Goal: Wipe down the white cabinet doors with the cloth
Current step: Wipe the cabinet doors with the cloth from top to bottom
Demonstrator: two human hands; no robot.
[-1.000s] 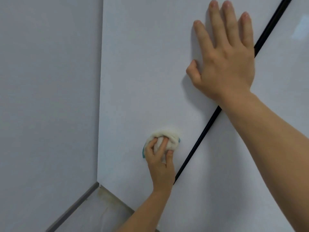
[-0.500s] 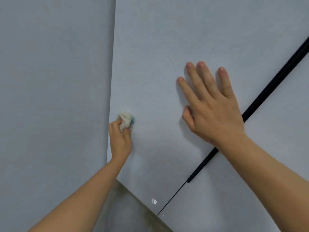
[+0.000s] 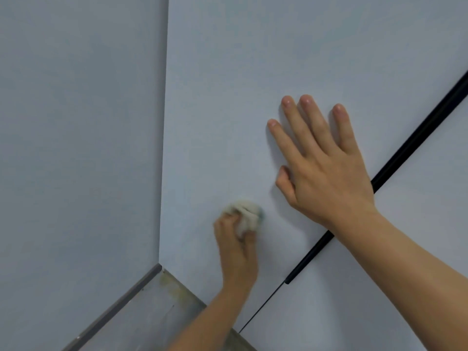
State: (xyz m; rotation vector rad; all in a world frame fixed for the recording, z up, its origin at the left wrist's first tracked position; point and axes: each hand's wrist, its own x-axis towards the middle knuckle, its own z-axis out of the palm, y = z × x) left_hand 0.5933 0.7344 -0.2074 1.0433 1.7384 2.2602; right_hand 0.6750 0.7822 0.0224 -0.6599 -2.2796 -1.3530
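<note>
A white cabinet door [image 3: 228, 97] fills the middle of the head view. My left hand [image 3: 236, 249] is bunched around a small white cloth [image 3: 245, 214] with a teal edge and presses it against the lower part of that door. The hand and cloth are blurred by motion. My right hand [image 3: 324, 171] lies flat on the same door, fingers spread, up and to the right of the cloth. A black handle strip [image 3: 405, 153] runs diagonally between this door and the neighbouring white door [image 3: 417, 236] on the right.
A plain white side panel [image 3: 76, 148] meets the door at a vertical corner on the left. Below the corner lies a grey, stained floor [image 3: 152, 315] with a grey skirting strip [image 3: 119, 305].
My left hand with the cloth swept left to the door's edge, then back right toward the middle. My right hand stays flat on the door; the view has shifted.
</note>
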